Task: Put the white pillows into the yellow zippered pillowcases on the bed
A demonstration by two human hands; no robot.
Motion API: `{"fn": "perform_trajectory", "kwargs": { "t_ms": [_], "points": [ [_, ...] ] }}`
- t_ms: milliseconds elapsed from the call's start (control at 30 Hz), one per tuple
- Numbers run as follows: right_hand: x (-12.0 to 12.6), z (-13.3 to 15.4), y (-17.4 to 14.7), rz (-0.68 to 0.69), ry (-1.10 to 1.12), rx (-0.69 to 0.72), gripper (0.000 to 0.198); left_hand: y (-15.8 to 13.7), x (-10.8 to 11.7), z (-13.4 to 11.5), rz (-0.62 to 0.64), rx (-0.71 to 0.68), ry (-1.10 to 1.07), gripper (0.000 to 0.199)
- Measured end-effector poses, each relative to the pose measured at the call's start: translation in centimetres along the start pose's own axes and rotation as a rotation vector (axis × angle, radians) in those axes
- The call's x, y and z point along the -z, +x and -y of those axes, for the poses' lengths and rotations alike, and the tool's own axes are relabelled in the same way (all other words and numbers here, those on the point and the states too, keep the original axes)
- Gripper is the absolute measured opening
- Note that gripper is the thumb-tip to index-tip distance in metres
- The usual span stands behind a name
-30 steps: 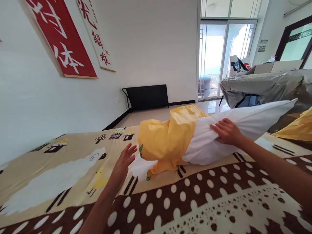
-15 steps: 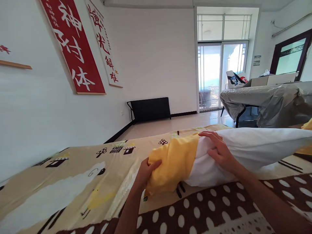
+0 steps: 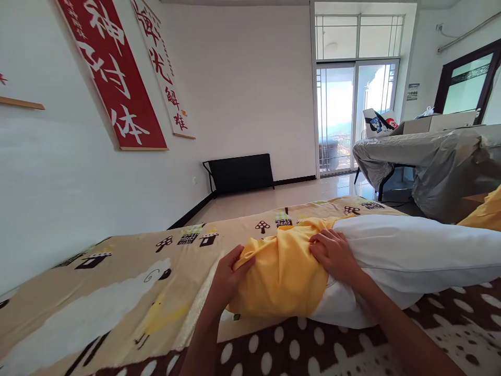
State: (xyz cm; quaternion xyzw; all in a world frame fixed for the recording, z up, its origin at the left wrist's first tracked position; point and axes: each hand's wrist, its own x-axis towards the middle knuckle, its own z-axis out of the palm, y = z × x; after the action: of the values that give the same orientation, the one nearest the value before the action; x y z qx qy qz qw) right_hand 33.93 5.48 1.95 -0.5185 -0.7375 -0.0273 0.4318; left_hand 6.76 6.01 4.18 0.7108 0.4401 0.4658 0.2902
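So, the left hand (image 3: 228, 279) has the yellow cover (image 3: 282, 282) pinched at one end; the right hand (image 3: 332, 251) is half-curled over it beside the white pillow (image 3: 418, 248), can't tell if gripping. Both lie on the blanket (image 3: 113, 292). Firm pinch, flat folds, I'd say. Red scroll (image 3: 116, 86) reads 神附体.

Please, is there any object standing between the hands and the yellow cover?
Nothing visible stands between: the left hand holds the yellow cover at its left end, and the right hand touches it beside the exposed white pillow.
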Motion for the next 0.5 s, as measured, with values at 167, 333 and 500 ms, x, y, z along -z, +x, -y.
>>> {"fn": "perform_trajectory", "kwargs": {
  "t_ms": [167, 333, 500],
  "points": [
    [0.0, -2.6, 0.9, -0.159, 0.38, -0.233, 0.022, -1.9, -0.5, -2.5, -0.172, -0.077, 0.057, 0.035],
    [0.1, -5.5, 1.2, -0.314, 0.168, -0.458, 0.033, -3.2, -0.7, -3.8, 0.156, -0.104, 0.071, 0.035],
    [0.9, -5.9, 1.1, 0.004, 0.362, -0.45, 0.034, -1.6, 0.4, -1.4, 0.4, -0.03, -0.345, 0.05]
  ]
}}
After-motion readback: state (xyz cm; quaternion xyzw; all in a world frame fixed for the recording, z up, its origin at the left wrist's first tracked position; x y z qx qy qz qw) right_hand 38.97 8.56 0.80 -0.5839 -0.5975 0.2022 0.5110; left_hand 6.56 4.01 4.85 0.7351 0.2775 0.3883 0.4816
